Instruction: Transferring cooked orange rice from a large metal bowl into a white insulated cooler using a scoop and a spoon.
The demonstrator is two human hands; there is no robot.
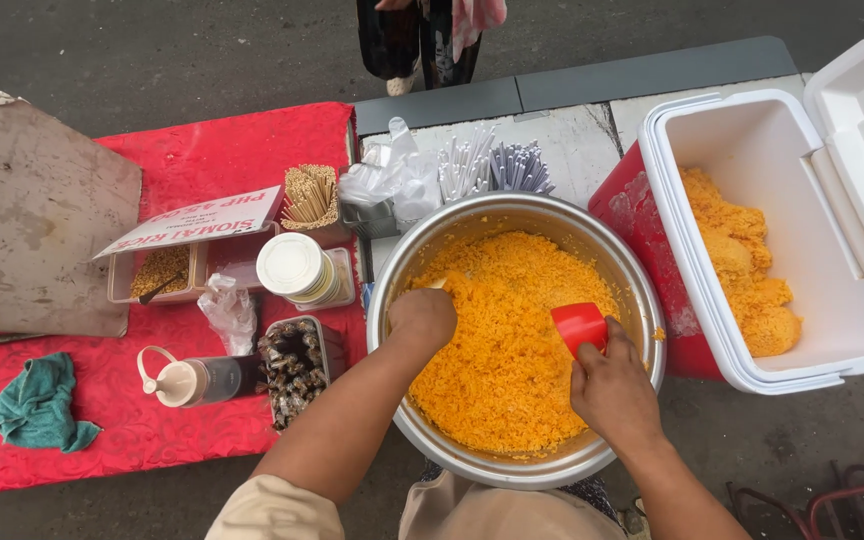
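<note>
A big metal bowl [642, 330] holds a heap of orange rice [507, 340]. My left hand [422, 315] is closed around the handle of a spoon [439, 283] whose pale end pokes out at the rice's left side. My right hand [612, 385] grips a small red bowl [579, 325] pressed into the rice on the right. Both forearms reach in from the bottom of the view.
A red and white cooler [742, 230] with more orange rice stands open at right. A red-clothed table [152, 420] at left carries a squeeze bottle [187, 380], tubs, skewers, a stack of lids, a sign and a green rag [40, 402]. A person stands at the top.
</note>
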